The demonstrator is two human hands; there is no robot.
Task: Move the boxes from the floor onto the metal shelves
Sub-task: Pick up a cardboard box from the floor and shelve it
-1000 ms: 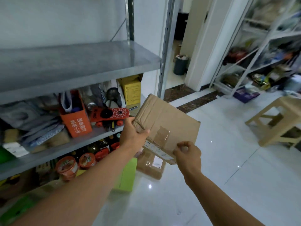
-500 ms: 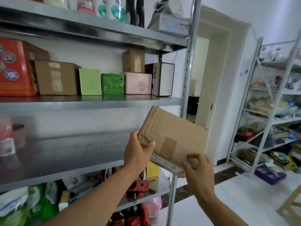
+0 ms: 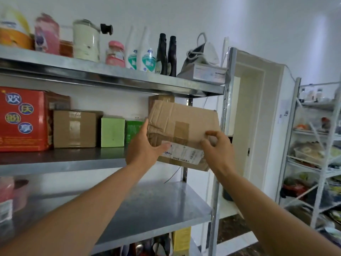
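Observation:
I hold a crumpled brown cardboard box [image 3: 186,122] with brown tape and a white shipping label in both hands. My left hand [image 3: 143,147] grips its left end; my right hand [image 3: 217,146] pinches its lower right edge. The box hangs in the air at the right end of the second metal shelf [image 3: 64,163], in front of the boxes standing there. That shelf carries a red box [image 3: 22,119], a brown carton [image 3: 74,129], a pale green box [image 3: 112,132] and a darker green box [image 3: 133,130].
The top shelf [image 3: 110,74] holds bottles, jars and a bag. A bare metal shelf [image 3: 156,206] lies below the box. A steel upright [image 3: 224,117] stands just right of the box, with a doorway behind it. Another loaded rack [image 3: 317,154] stands at the far right.
The box has risen from near floor level, past the lower shelves, up to the second shelf and turned more level. My view has swung upward with it. Both hands kept their grip.

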